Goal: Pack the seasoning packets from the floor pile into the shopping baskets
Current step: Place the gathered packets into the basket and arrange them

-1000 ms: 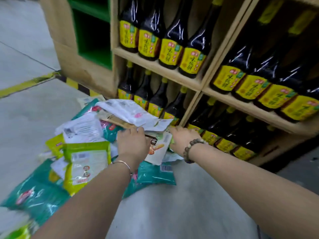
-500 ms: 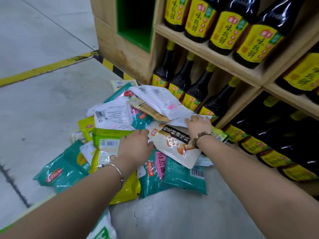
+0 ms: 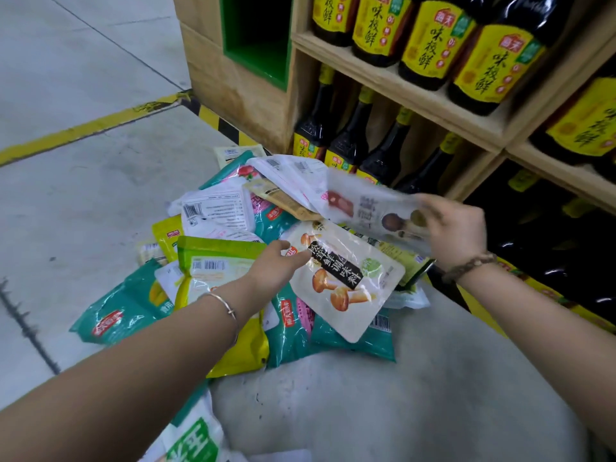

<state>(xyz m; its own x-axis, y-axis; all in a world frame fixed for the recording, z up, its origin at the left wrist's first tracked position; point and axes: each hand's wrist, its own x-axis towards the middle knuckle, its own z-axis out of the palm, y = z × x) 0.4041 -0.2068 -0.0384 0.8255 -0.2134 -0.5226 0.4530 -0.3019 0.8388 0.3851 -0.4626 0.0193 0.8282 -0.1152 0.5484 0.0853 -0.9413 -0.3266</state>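
a wooden shelf unit (image 3: pixel 240 95) fills the upper right, its cubbies packed with dark sauce bottles (image 3: pixel 430 38) with yellow labels. below and to the left is the grey floor (image 3: pixel 83 211), crossed by a yellow line (image 3: pixel 83 128). the pile of seasoning packets (image 3: pixel 220 215) lies on that floor right against the foot of the shelf: teal, green, yellow and white pouches overlapping in a loose heap. no shopping basket shows in this view, so i cannot tell where the baskets stand.

on top of the heap, near its right side, lies a white mushroom packet (image 3: pixel 346 278), flat and face up. just above it a pale packet (image 3: pixel 370 205) is off the pile, blurred, held out sideways in front of the lower bottles.

the right hand (image 3: pixel 456 231) grasps that pale packet by its right end, fingers curled round it. the left hand (image 3: pixel 278 265) reaches in with its fingers fairly straight, the tips touching the left edge of the mushroom packet; no closed grip shows there. each wrist wears a bracelet.

the step in hand looks like picking: one packet is lifted and a second is about to be taken. most of the pile is still on the floor, so the task seems far from done. the next move likely calls for the left fingers to close on the mushroom packet's edge and peel it off without dragging its neighbours, then for both packets to be carried to a basket.
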